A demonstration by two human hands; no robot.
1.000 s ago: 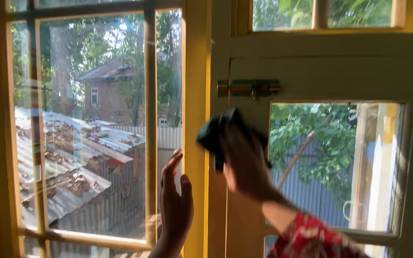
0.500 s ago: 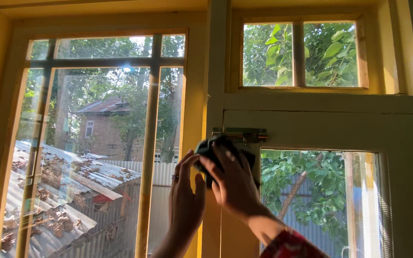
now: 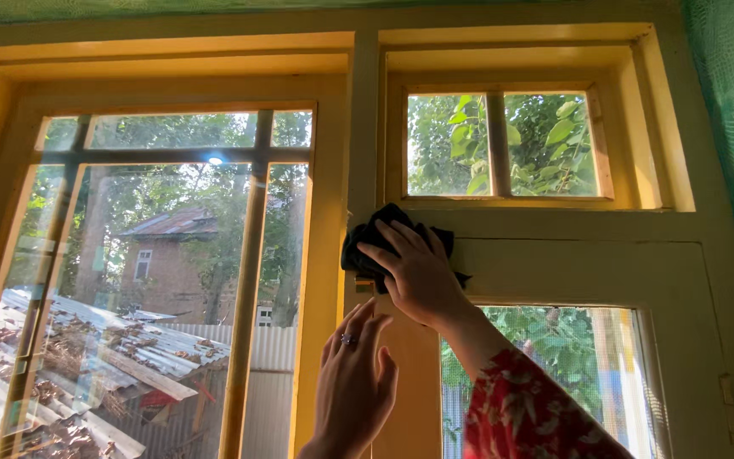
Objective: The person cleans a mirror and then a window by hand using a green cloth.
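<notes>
The yellow window frame [image 3: 333, 221] is filling the view, its glass panes at nine and three o'clock. The right hand [image 3: 418, 272], near centre, is pressing a dark cloth [image 3: 371, 242] flat against the frame, fingers spread over it. The left hand [image 3: 352, 382], at six o'clock, is lying open against the frame post, holding nothing, a ring [image 3: 347, 340] on one finger.

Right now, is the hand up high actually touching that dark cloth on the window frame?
Touching. The head view shows the right hand spread flat over the dark cloth, pressing it against the yellow window frame, fingers lying on the fabric with no gap.
</notes>
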